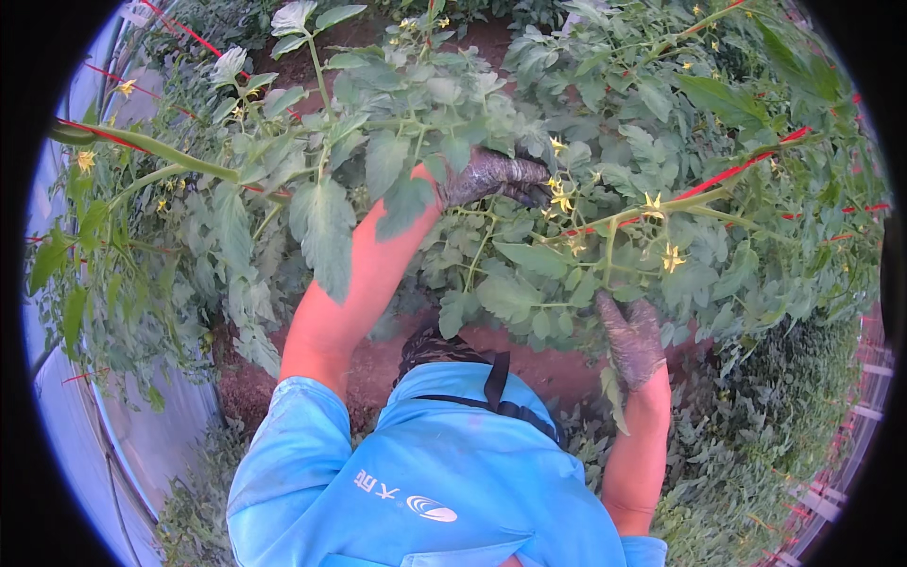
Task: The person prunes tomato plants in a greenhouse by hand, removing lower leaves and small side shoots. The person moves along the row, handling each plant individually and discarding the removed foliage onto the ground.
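Note:
Tomato plants with yellow flowers fill the space before me. My left hand, in a dirty dark glove, reaches in among the leaves at the upper middle; its fingers point right, close to a cluster of yellow tomato flowers, and leaves partly cover the wrist. What its fingertips touch is hidden. Lower right, my right hand, gloved too, is raised under a tomato stem that runs along red twine. Foliage hides its fingertips, and a drooping leaf hangs beside its palm and wrist.
A thick tomato stem with red twine crosses the upper left. Whitish plastic sheeting and dark pipes line the left side. Reddish soil shows below the foliage. Dense plants stand at the lower right, with more red twine beyond.

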Available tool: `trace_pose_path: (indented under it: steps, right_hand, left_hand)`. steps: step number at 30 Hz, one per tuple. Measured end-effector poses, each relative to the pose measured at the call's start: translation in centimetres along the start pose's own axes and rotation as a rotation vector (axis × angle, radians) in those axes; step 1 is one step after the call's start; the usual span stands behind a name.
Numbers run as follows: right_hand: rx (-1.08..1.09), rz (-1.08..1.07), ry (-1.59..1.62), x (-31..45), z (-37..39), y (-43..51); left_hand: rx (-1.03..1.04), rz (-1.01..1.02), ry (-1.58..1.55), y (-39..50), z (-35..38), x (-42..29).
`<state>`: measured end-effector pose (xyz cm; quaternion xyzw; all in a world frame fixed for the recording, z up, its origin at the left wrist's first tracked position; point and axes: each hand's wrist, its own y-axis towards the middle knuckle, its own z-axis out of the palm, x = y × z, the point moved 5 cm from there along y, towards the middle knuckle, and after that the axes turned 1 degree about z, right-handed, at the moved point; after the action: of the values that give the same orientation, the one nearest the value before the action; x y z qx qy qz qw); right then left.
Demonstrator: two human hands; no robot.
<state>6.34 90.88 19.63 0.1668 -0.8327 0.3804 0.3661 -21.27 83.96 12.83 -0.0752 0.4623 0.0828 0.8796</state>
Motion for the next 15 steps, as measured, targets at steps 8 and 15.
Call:
trace_pose_path:
  steps: [8,15]
  right_hand:
    - [0.028,0.051,0.004,-0.1,0.0,0.0]
    - [0.02,-0.037,0.12,0.3,0.7,-0.3]
  left_hand:
    - [0.011,0.015,0.032,-0.8,0.8,-0.7]
    - [-0.073,0.036,0.071,-0.2,0.7,-0.5]
